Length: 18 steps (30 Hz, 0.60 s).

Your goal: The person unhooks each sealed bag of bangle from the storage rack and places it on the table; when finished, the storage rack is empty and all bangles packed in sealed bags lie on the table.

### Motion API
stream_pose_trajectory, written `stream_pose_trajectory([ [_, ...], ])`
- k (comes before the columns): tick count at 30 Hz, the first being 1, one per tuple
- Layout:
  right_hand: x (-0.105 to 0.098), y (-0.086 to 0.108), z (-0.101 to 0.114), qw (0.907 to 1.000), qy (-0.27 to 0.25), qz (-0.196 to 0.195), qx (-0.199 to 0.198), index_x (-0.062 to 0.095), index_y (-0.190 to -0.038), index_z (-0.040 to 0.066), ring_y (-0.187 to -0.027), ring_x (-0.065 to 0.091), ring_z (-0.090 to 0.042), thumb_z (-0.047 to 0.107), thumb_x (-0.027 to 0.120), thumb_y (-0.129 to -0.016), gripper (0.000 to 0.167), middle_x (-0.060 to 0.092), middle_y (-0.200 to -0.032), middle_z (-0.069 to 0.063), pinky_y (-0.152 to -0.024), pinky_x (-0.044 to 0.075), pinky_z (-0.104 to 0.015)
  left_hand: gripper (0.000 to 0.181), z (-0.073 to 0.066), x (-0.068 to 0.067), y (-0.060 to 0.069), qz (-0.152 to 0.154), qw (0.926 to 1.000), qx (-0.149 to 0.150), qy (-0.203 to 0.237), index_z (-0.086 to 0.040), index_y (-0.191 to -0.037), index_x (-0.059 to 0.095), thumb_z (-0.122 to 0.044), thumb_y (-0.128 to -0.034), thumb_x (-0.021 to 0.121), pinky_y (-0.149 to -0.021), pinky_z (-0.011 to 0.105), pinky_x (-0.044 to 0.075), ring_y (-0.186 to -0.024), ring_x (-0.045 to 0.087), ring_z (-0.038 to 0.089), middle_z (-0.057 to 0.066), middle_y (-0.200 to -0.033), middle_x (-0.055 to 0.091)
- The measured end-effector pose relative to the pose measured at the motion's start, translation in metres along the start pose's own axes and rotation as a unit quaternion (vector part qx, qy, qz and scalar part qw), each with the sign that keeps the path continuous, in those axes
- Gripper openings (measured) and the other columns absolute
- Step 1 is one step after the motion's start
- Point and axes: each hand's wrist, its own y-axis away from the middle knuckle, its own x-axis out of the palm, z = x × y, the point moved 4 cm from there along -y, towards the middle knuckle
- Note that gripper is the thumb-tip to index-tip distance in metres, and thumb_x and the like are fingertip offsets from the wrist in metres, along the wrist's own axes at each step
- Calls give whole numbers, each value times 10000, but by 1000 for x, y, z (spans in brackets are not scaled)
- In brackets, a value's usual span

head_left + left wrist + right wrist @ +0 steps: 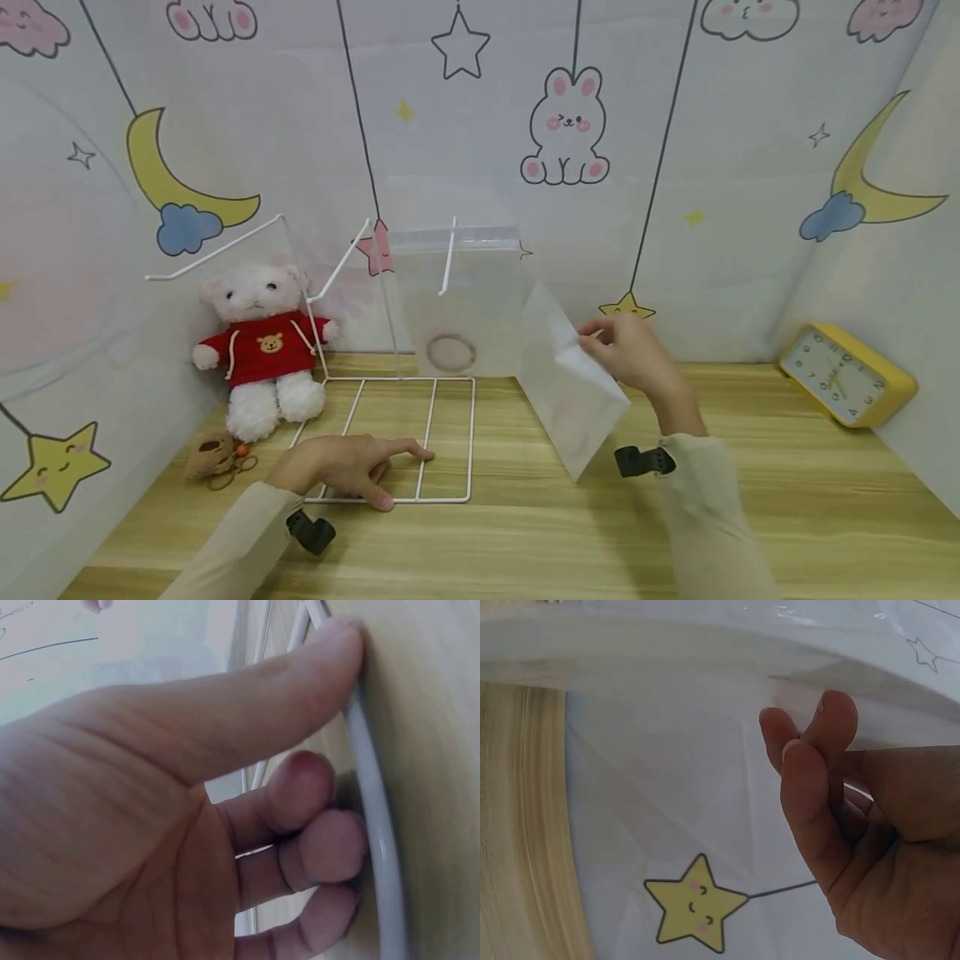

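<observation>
Head camera view, with hours told from its middle: the left hand (348,465) is at seven o'clock, pressing on the base of a white wire rack (430,417). Its thumb is on the front wire and its first finger pokes out to the next wire; the other fingers are bent. The right hand (633,354), between three and four o'clock, is pinched narrow and holds a frosted plastic bag (573,400) by a fold. That bag hangs tilted at four o'clock, one corner pointing down. Another frosted bag (495,308) is upright in the middle, behind a white prong (448,258), with a round ring (450,353) showing low on it. I cannot tell if the two bags touch. At nine o'clock sits a white teddy bear (266,350) in a red hoodie. A little brown pouch (212,457) lies at eight o'clock on the wooden desk (525,533). A yellow alarm clock (847,375) leans at three o'clock.
</observation>
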Motion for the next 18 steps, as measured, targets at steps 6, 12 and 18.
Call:
stream_pose_trajectory([
  [6,10,-4,-6,9996,-57,198,197,708,-1116,-10,-869,676,-266,135,610,-995,213,719,-1007,-174,-731,546,-386,664,-1,1,1,2,10000,-34,-11,-305,-1427,489,-228,-849,806,-577,242,390,-594,474,77,-46,-664,526],
  [12,18,-3,-15,9967,-306,550,506,638,-1205,-14,-758,671,-216,111,598,-982,258,712,-993,-170,-627,548,-360,664,-2,1,1,7,10000,-29,-26,-307,-1427,485,-228,-850,806,-581,243,394,-597,477,78,-45,-668,528],
  [18,25,0,-19,9897,-433,1216,620,573,-1292,16,-533,608,-185,22,536,-968,327,692,-866,-131,-512,541,-378,661,-1,2,1,10,10000,-13,-11,-302,-1432,483,-222,-857,800,-576,240,393,-596,475,76,-45,-669,528],
])
